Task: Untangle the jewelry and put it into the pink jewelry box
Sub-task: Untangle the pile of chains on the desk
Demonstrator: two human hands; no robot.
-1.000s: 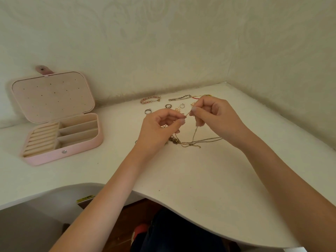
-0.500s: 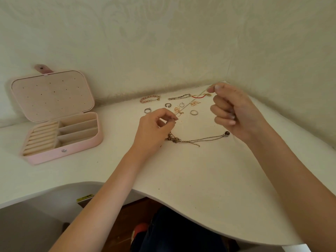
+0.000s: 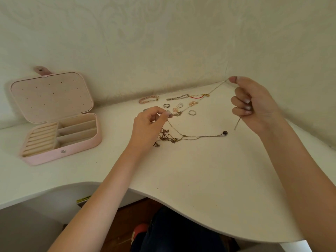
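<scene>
Both forearms run off the bottom edge. The left hand (image 3: 147, 124) covers part of the tangled chains (image 3: 166, 136), whose knots are too fine to trace. Small rings (image 3: 192, 112) near the desk's (image 3: 200, 179) back edge blur together. The thin chain (image 3: 203, 99) vanishes inside the right hand (image 3: 252, 104).

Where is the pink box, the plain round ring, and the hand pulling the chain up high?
pink jewelry box (image 3: 45, 158): head view, front wall of the base.
plain ring (image 3: 192, 112): head view, its band.
right hand (image 3: 254, 102): head view, middle of the hand.
</scene>
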